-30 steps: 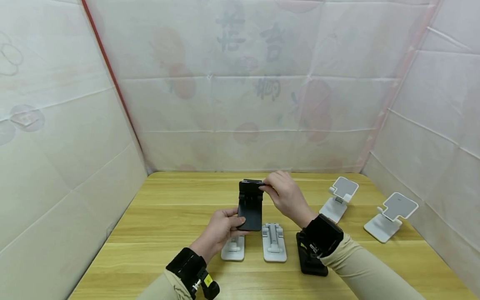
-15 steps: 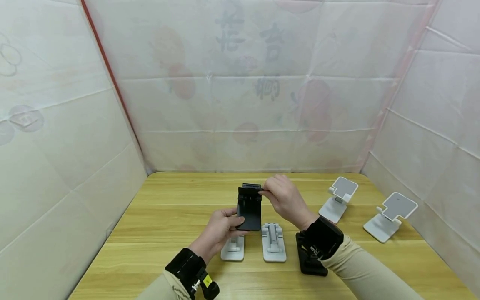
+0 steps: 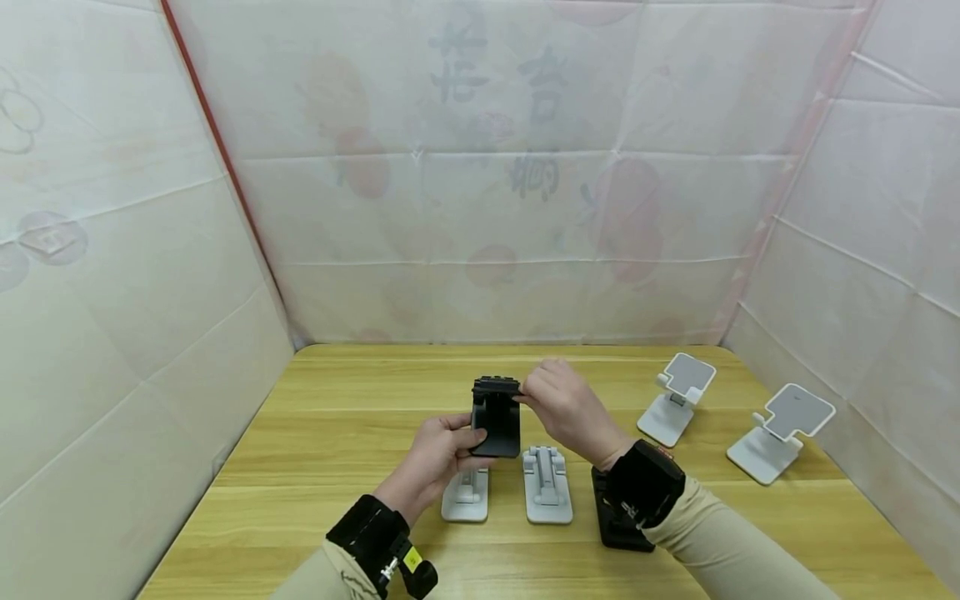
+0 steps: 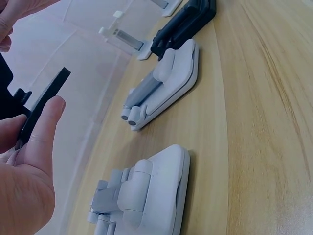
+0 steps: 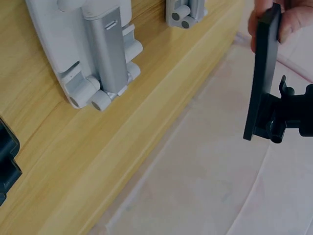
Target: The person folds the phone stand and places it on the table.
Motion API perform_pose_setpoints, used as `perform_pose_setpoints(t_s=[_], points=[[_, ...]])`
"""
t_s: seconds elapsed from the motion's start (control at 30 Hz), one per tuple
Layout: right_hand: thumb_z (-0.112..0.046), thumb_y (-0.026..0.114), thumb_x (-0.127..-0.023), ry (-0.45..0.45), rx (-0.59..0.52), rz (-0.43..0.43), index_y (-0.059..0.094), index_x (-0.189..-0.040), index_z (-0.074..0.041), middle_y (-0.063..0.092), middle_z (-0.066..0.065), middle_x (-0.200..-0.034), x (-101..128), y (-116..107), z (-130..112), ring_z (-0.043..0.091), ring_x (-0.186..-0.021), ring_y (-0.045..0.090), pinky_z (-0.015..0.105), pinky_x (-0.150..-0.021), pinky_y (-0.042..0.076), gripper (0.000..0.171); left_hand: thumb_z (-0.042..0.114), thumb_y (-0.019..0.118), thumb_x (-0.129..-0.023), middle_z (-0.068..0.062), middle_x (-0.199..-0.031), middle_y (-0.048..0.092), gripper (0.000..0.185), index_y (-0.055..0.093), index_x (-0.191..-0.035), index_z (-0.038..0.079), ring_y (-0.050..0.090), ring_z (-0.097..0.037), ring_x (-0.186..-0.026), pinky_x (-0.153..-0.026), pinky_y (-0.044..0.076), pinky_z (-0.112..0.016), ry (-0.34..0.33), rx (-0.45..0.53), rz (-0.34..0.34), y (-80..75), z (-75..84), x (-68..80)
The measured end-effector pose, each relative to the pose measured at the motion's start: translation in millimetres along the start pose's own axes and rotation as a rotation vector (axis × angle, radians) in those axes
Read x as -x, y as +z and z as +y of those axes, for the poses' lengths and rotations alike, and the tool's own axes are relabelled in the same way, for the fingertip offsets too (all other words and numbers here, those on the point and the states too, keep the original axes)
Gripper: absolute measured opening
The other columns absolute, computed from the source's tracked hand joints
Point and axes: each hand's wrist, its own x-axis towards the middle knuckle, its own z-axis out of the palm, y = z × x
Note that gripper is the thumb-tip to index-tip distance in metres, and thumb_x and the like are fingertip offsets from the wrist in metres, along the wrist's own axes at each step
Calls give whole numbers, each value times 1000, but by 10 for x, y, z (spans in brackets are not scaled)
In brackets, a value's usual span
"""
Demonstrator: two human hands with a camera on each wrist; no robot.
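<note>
We have the black stand (image 3: 497, 419) held above the tabletop (image 3: 360, 392), left grip (image 3: 439, 450) pinching its base (image 3: 504, 442), right grip (image 3: 564, 408) pinching its upper edge (image 3: 495, 386). We judge the step as adjusting its angle; next move likely calls for a steady base. Faint characters (image 3: 544, 85) on the backdrop (image 3: 352, 225), which we can't read.

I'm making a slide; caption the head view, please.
Left hand holds, right hand pinches a black stand above the wooden table.
</note>
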Motion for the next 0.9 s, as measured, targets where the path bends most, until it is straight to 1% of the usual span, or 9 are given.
perform_pose_setpoints(t_s=[0.17,0.23,0.33,0.43,0.5,0.57,0.63,0.7,0.9], points=[[-6,75,-90,-36,29,-5,56,-88,-11,58,-1,-84,28,36,-22,18,-82,55,33,-72,45,20,-1,60,-99,-28,-136,60,45,53,-143,-8,68,-35,-115,-92,61,-39,10,10,-10,2,30,11],[-4,76,-88,-49,35,-5,57,-88,-10,59,-1,-85,42,51,-28,17,-82,56,33,-72,46,21,-1,60,-99,-29,-137,59,45,52,-143,-9,67,-36,-117,-92,61,-39,16,15,-16,3,40,13],[-3,75,-88,-60,38,-7,57,-88,-10,60,-1,-86,61,65,-36,16,-82,56,31,-70,45,19,-1,59,-99,-31,-138,58,45,52,-143,-9,65,-37,-119,-93,60,-39,28,15,-24,3,54,16],[-4,71,-92,-71,45,-8,57,-89,-10,60,-2,-86,77,70,-45,15,-81,56,29,-69,44,15,-1,60,-99,-31,-137,58,45,52,-143,-9,65,-38,-120,-93,60,-39,29,18,-23,4,66,17],[-5,65,-97,-79,49,-10,58,-89,-10,60,-2,-86,86,73,-50,15,-82,56,29,-68,44,12,-1,60,-99,-30,-137,59,45,52,-143,-9,65,-37,-119,-93,60,-39,27,20,-20,6,72,14],[-6,58,-103,-91,51,-9,59,-89,-10,60,-2,-85,94,79,-55,15,-82,56,28,-67,44,14,-1,60,-99,-29,-136,60,45,52,-143,-10,65,-36,-119,-93,60,-39,22,27,-19,7,78,13],[-7,50,-106,-99,49,-11,59,-88,-10,60,-2,-85,99,86,-59,15,-82,56,28,-67,43,21,-1,59,-99,-29,-136,60,45,51,-143,-10,65,-36,-118,-92,60,-39,24,31,-24,8,86,13],[-5,45,-108,-108,49,-12,59,-87,-9,58,-2,-84,106,91,-64,16,-81,55,28,-66,42,25,-1,59,-99,-29,-135,61,46,50,-143,-11,66,-36,-118,-92,60,-39,25,36,-28,8,94,14],[-2,36,-108,-128,78,-42,58,-86,-9,56,-2,-83,125,91,-86,16,-82,53,28,-67,42,32,-1,59,-99,-28,-133,63,45,52,-142,-10,67,-36,-115,-91,61,-38,17,44,-22,15,118,20]])
